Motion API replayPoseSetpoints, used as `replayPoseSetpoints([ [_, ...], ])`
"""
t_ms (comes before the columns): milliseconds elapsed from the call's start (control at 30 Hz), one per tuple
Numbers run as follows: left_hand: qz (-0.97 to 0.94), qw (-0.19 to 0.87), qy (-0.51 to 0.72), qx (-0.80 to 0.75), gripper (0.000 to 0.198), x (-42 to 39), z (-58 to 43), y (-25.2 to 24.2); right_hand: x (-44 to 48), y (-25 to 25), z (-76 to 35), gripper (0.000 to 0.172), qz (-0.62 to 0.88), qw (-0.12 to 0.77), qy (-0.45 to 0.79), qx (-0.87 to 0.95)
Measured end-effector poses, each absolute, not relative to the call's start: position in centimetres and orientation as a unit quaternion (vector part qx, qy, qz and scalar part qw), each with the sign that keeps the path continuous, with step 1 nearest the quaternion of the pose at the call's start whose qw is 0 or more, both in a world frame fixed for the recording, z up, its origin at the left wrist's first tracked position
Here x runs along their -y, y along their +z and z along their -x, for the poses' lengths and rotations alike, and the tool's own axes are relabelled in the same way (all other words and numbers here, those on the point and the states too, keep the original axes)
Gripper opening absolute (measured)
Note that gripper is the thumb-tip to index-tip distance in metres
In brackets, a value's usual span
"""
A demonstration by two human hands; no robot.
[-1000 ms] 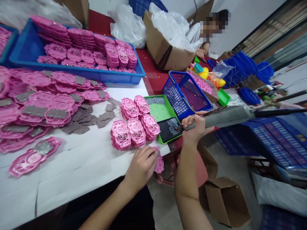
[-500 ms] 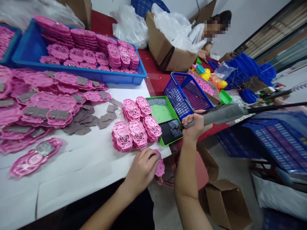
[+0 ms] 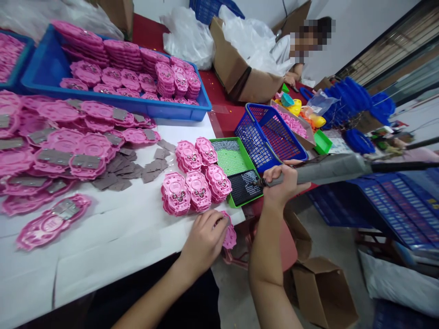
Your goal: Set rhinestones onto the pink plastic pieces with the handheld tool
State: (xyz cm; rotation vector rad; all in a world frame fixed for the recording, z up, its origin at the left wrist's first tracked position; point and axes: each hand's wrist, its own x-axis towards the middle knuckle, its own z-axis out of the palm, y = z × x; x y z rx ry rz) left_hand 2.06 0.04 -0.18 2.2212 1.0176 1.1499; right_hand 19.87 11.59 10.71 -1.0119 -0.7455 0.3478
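My left hand is closed on a pink plastic part at the table's front edge; the fingers cover much of it. In my right hand is a grey electric screwdriver, held nearly level, its cable running off to the right. The driver's tip is over the black perforated plate, where small screws stand in rows; whether it touches one I cannot tell. That plate lies in a green tray with loose screws at its far end. Left of the tray stand several stacks of pink parts.
Grey metal plates lie loose beside a heap of pink parts. Behind them is a blue bin of stacked parts. A blue basket stands beyond the tray. Across the table a person sits by a cardboard box.
My right hand and the screwdriver have shifted slightly right and down, the tip staying over the black plate. My left hand keeps its hold on the pink part. The view has moved a little.
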Motion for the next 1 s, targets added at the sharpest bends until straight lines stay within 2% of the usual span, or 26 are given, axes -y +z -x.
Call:
replayPoseSetpoints([
  [100, -0.813, 0.149, 0.414, -0.382, 0.019, 0.1, -2.6, -0.5, -10.1, 11.7, -19.1, 0.02, 0.462, 0.796, 0.175, 0.35],
  [200, -0.815, 0.072, 0.411, -0.402, 0.019, 0.2, -3.3, -0.7, -7.8, 12.5, -18.2, 0.009, 0.434, 0.789, 0.196, 0.388],
  [367, -0.803, -0.001, 0.402, -0.439, 0.02, 0.2, -4.0, -0.7, -4.2, 12.5, -17.2, 0.015, 0.379, 0.747, 0.284, 0.467],
  [533, -0.802, 0.039, 0.418, -0.425, 0.023, 0.2, -3.5, -0.1, -2.1, 11.7, -16.9, 0.013, 0.394, 0.718, 0.329, 0.47],
  [667, -0.789, 0.11, 0.465, -0.386, 0.022, 0.2, -2.9, 0.4, -1.4, 11.2, -16.3, 0.009, 0.408, 0.706, 0.34, 0.469],
  [1000, -0.748, 0.22, 0.496, -0.382, 0.011, 0.0, -2.5, 0.6, -1.2, 11.4, -15.2, 0.011, 0.363, 0.703, 0.379, 0.479],
])
